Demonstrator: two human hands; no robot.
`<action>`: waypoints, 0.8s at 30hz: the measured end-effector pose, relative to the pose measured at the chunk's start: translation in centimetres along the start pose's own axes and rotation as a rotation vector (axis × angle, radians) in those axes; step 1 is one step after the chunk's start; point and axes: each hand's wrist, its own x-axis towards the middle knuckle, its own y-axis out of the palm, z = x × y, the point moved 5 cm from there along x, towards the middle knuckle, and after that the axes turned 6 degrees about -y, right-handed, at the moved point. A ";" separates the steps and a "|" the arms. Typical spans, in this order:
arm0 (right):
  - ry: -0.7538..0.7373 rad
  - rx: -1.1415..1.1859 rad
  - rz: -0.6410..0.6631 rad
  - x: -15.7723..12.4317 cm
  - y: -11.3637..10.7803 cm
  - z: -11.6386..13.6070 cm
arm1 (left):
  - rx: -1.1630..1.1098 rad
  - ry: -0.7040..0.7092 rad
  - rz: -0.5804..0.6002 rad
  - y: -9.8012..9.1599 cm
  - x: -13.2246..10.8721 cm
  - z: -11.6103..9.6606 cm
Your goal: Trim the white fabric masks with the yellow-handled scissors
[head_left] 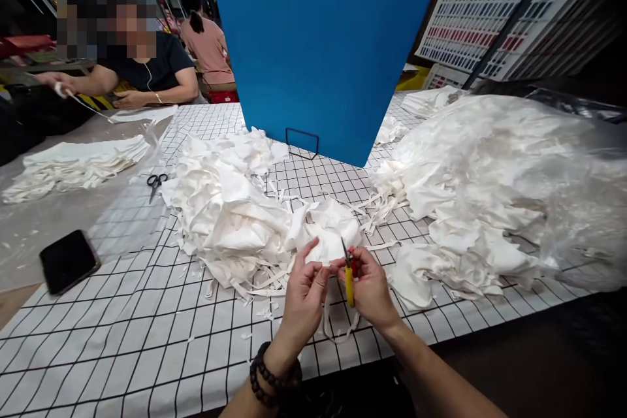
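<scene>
My left hand point(308, 284) pinches the near edge of a white cloth piece point(336, 225) with long straps. Its thumb and fingertips are pressed together on the fabric. In my right hand point(373, 287) is a pair of small scissors point(349, 277) with yellow and red handles, blades pointing up and away from me. The right fingertips also come close to the cloth by my left hand; whether they grip it is hard to see. A loose strap hangs below both hands over the checked tablecloth point(220, 353). Left of the cloth piece lies a heap of similar white pieces point(230, 209).
A large blue board point(328, 46) stands upright at the back. To the right is a clear plastic bag point(563, 189) spilling white cloth. Black scissors point(157, 184), a phone point(69, 261) and a cloth stack point(78, 163) lie left. A co-worker point(147, 75) sits across, another person point(208, 49) behind.
</scene>
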 end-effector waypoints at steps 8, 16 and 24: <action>-0.010 -0.654 0.206 -0.4 -5.4 4.5 | -0.020 0.127 0.083 0.8 0.5 -0.7; -0.073 -0.975 0.398 -0.7 -4.6 6.4 | 0.132 0.245 0.171 1.3 0.2 -1.4; -0.146 -1.000 0.430 -0.5 -3.8 7.1 | 0.153 0.280 0.208 1.2 0.2 -0.9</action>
